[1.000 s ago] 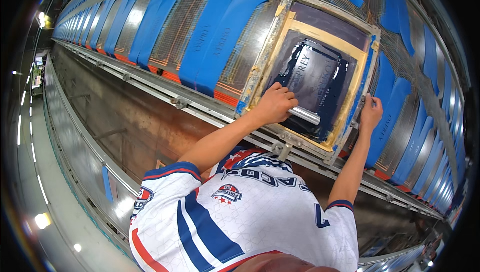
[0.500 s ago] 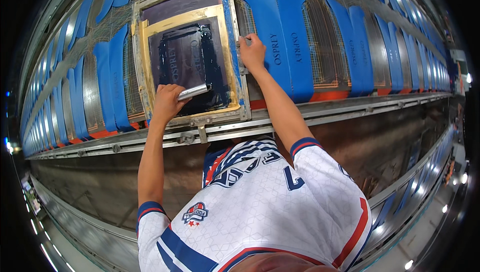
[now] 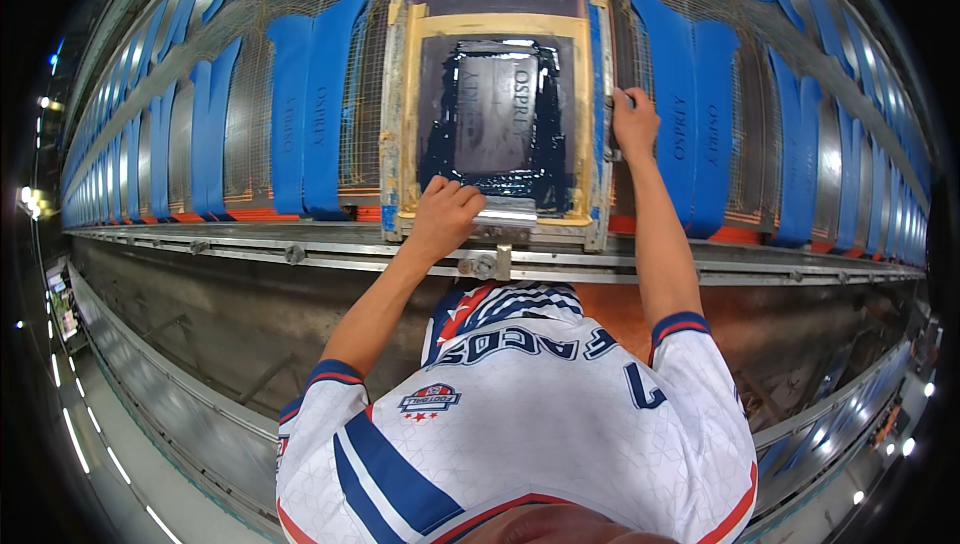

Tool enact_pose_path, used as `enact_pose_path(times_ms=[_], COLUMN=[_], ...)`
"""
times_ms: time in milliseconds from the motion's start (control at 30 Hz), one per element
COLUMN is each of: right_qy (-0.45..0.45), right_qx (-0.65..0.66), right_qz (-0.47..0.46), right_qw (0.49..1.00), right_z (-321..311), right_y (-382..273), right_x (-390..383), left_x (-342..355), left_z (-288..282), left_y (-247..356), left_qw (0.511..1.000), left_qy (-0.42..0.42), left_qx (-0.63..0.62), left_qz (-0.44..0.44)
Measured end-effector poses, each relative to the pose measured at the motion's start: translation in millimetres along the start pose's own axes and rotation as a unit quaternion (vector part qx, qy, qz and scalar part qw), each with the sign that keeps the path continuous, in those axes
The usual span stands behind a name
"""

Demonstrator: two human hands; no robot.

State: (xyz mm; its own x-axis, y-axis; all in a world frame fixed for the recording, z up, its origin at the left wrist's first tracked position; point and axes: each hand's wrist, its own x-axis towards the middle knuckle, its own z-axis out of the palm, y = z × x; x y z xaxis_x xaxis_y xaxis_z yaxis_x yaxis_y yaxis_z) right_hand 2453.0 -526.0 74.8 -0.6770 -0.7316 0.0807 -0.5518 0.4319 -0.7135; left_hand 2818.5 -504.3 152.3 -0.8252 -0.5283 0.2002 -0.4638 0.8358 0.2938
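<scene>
A: Locate your metal bar (image 3: 507, 211).

B: It lies crosswise just inside the near edge of the screen frame (image 3: 394, 169): straight, smooth and reflective. Your left hand (image 3: 447, 219) grasps its left end, knuckles uppermost.

A: Check your right hand (image 3: 635, 126).

B: Its fingers curl at the frame's right edge, near the middle of that side. Whether they grip the frame or only rest against it cannot be told from this view.

A: Note the surfaces in front of you.

B: The frame is rectangular, its rim blotched and worn. Yellowish tape (image 3: 500, 26) borders a purple-grey mesh (image 3: 437, 74). Dark ink (image 3: 548, 159), glossy and ragged in outline, surrounds a paler, shiny rectangle bearing dark lettering.

A: Identify what carries the frame.

B: The long worktop (image 3: 252, 134). The frame sits at its near edge, beside a straight metal rail (image 3: 370, 252). To your left and right, matte blue panels (image 3: 320, 114) lie flat in pairs, long and narrow, some printed with dark letters. An orange-red strip (image 3: 365, 215) follows the worktop's near edge.
</scene>
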Motion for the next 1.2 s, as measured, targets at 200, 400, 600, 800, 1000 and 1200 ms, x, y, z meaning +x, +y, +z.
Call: enact_pose_path(times_ms=[200, 400, 600, 800, 1000, 1200], right_qy=[-0.146, -0.216, -0.388, -0.331, -0.29, -0.304], right_qx=[-0.149, 0.105, -0.01, -0.116, -0.105, -0.104], right_qz=[0.049, -0.139, -0.255, -0.288, -0.376, -0.364], right_qw=[0.977, 0.961, 0.886, 0.891, 0.874, 0.874], right_z=[-32, -25, 12, 55, 20, -10], right_y=[-42, -96, -174, -156, -132, -110], right_x=[15, 46, 77, 79, -36, -118], left_x=[79, 178, 214, 217, 114, 49], left_z=[-1, -10, -25, -5, -6, -4], left_y=[-68, -133, -154, -159, -87, -31], left_qw=[1.0, 1.0, 0.997, 0.996, 0.996, 0.996], left_qy=[0.011, 0.013, -0.056, -0.028, -0.039, -0.056], left_qx=[0.025, -0.013, -0.025, -0.055, -0.063, -0.045], left_qz=[-0.015, -0.001, -0.044, -0.06, -0.043, -0.046])
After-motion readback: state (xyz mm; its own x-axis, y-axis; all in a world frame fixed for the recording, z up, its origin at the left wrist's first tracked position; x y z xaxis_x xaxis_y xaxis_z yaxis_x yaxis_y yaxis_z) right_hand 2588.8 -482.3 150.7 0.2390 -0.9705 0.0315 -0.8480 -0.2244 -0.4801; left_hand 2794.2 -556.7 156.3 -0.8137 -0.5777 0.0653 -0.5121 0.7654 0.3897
